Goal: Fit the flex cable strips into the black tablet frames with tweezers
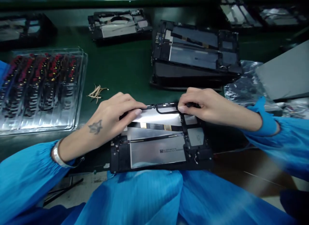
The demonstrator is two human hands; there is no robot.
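An opened tablet point(158, 151), with silvery battery packs and a black frame, lies in front of me at the table's near edge. My left hand point(113, 112) grips its far left edge, thumb on the inner side and index finger along the rim. At the far right corner my right hand point(200, 104) is closed in a pinch. Something dark shows between those fingers, too hidden to name. A thin black cable point(166, 112) curves along the far edge between both hands. Across the batteries runs a dark flat strip point(155, 126) with gold patches.
Behind the tablet stands a stack of similar opened devices point(193, 73); another stack point(118, 28) is further left. A clear plastic tray point(80, 89) of small parts sits left, beside tan strips point(96, 92). Right are a plastic bag point(243, 86) and a grey box point(287, 70).
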